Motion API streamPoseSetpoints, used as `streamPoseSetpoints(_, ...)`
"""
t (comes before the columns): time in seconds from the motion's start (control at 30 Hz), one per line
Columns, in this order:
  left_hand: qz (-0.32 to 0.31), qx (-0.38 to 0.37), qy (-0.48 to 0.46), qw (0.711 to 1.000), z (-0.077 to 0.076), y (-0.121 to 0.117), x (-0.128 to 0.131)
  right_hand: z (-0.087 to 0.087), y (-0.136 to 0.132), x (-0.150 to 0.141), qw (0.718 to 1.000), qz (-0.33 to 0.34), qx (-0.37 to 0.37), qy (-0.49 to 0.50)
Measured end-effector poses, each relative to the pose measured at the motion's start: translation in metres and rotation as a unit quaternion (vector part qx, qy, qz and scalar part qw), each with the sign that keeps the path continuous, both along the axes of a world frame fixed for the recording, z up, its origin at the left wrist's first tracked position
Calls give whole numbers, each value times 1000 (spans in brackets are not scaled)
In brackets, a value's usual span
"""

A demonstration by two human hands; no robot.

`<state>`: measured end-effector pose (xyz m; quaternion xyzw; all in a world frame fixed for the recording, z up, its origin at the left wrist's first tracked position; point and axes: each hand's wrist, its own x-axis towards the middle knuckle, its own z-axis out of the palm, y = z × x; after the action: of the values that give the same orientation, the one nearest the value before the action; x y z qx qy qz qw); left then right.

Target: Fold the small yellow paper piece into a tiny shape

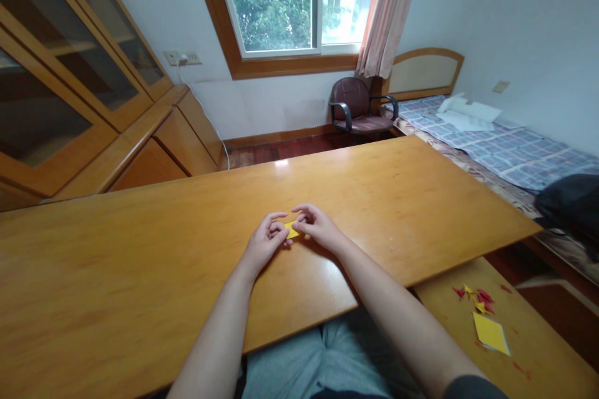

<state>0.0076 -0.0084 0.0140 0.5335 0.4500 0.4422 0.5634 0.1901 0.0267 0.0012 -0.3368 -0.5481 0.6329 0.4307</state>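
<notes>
A small piece of yellow paper (292, 230) is pinched between my two hands just above the wooden table (154, 262). My left hand (267, 240) grips its left end with thumb and fingers. On the other end, the thumb and fingers of my right hand (318, 228) are closed, with the index finger arched above. The fingers cover part of the paper, so its exact folded shape cannot be made out.
A lower wooden surface (449, 305) at the right holds a stack of yellow paper squares (490, 333) and several small red and yellow folded paper pieces (482, 300). Beyond the table stand a brown armchair (358, 106), a bed (505, 149) and a glass-door cabinet (60, 75).
</notes>
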Motion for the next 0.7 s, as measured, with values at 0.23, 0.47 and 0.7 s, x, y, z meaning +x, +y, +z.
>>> streamPoseSetpoints(0.23,-4,10,17,1000,-3,0,1,0,0,0,1000,-8,1,0)
streamPoseSetpoints(0.47,-1,43,36,998,-8,0,0,1,0,0,1000,-7,-1,-8)
streamPoseSetpoints(0.7,3,62,43,997,-12,1,-1,-2,2,-1,1000,-3,-3,-15)
